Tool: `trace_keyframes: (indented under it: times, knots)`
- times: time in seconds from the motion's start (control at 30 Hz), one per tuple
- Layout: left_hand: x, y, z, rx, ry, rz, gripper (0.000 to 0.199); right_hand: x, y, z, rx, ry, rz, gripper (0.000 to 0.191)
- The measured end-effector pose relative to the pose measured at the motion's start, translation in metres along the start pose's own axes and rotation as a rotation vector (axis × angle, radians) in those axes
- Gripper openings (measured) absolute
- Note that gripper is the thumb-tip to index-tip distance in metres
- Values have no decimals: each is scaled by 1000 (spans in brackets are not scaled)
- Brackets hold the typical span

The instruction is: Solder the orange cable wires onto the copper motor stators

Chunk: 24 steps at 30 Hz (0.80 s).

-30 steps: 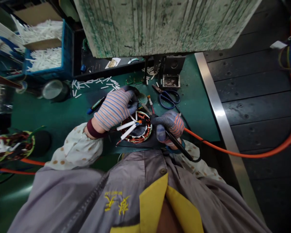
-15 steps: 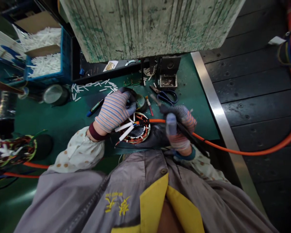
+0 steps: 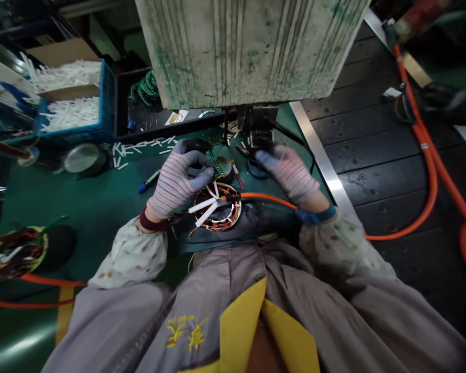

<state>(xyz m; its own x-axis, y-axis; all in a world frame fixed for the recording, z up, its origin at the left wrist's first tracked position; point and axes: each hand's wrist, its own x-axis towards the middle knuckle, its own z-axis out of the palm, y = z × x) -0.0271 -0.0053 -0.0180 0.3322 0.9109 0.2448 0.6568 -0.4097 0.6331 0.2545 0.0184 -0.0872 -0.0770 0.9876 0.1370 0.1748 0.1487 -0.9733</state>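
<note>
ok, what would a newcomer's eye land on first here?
Probably the wire-wound ring on the green bench, between the striped-gloved left hand and right hand, with white sleeves jutting to its left and an orange cable running off to its right. Next, likely the big stained, grooved panel at top centre, then the blue crate full of white tubes at upper left.

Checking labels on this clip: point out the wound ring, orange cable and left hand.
Wound ring [image 3: 237, 211]: head view, right side.
Orange cable [image 3: 262, 196]: head view, stretch beside ring.
Left hand [image 3: 176, 181]: head view, back of glove.
</note>
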Motion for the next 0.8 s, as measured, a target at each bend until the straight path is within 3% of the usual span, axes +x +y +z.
trace_keyframes:
  times: [0.03,0.1,0.2,0.27,0.33,0.4,0.47,0.57,0.67,0.73,0.8]
  knots:
    - [-1,1,1,-31,12,13,23,-11,-8,13,-21,-115,-31,62]
    - [-5,1,0,-59,27,44,21,-28,-20,37,-152,-204,-120,59]
    - [-16,-11,-11,14,58,14,21,-41,-26,55,-489,-95,-256,47]
    - [-28,-33,-22,150,109,-92,28,-45,-26,56,-675,-48,-337,42]
    - [-41,-62,-29,335,123,-288,36,-47,-27,54,-790,-52,-390,40]
    - [-52,-89,-29,501,52,-495,45,-50,-30,52,-859,-56,-406,38]
    - [-61,-102,-27,532,-15,-563,49,-55,-34,50,-883,-49,-417,37]
    - [-69,-92,-25,250,-87,-406,53,-64,-38,41,-849,7,-458,43]
    - [-68,-67,-29,-69,-268,-254,56,-72,-38,26,-825,84,-482,47]
    - [-62,-55,-34,-82,-338,-198,55,-77,-39,18,-834,112,-505,43]
    - [-56,-49,-41,44,-359,-151,52,-84,-42,14,-840,99,-553,39]
